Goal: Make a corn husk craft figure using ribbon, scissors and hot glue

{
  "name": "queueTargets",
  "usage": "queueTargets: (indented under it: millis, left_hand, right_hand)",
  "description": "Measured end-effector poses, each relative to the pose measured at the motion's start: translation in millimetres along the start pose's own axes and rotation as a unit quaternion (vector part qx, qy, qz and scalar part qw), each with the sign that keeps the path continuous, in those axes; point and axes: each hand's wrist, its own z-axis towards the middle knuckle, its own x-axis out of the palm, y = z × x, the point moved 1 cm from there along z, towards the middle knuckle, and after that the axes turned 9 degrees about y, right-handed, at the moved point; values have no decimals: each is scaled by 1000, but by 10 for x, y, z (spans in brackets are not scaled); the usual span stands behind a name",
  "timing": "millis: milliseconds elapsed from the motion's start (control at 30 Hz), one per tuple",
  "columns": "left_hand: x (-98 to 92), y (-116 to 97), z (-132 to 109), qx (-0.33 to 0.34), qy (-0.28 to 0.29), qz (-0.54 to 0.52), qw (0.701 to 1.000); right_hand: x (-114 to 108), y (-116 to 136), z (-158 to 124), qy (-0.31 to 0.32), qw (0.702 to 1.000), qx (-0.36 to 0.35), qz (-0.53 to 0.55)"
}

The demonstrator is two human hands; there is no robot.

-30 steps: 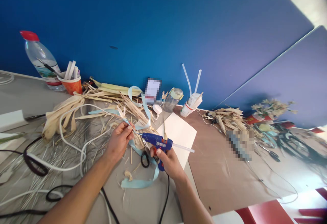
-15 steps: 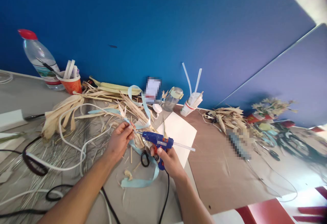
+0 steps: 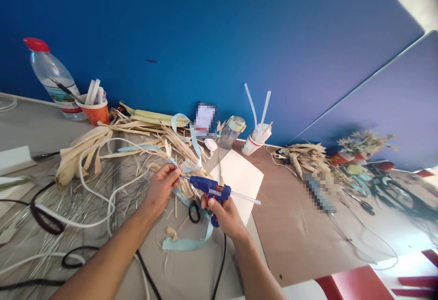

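Note:
My right hand (image 3: 226,215) grips a blue hot glue gun (image 3: 208,186) with a clear glue stick poking out of its back. The gun's nozzle points left at a small dried-leaf piece with light blue ribbon (image 3: 170,154) that my left hand (image 3: 160,188) pinches between its fingertips. A long light blue ribbon (image 3: 186,243) curls on the table under both hands. Black-handled scissors (image 3: 194,212) lie just below the gun. The gun's black cord (image 3: 221,263) runs down toward me.
Dried husk strips (image 3: 85,147) and white and black cables (image 3: 92,186) clutter the left. At the back stand a water bottle (image 3: 51,79), an orange cup (image 3: 94,111), a glass jar (image 3: 232,131) and a cup of glue sticks (image 3: 256,138). White paper (image 3: 239,177) lies right of the hands.
Almost nothing has moved. Both hands have drifted slightly, keeping the nozzle against the pinched piece.

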Motion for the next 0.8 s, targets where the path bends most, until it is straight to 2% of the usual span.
queueTargets:
  millis: [500,800]
  left_hand:
    - [-57,65,25,13,-7,35,999]
    - [-28,41,9,10,-2,34,999]
  right_hand:
    - [11,-3,-12,-1,1000,3,-6]
    - [21,39,-8,-4,1000,7,-4]
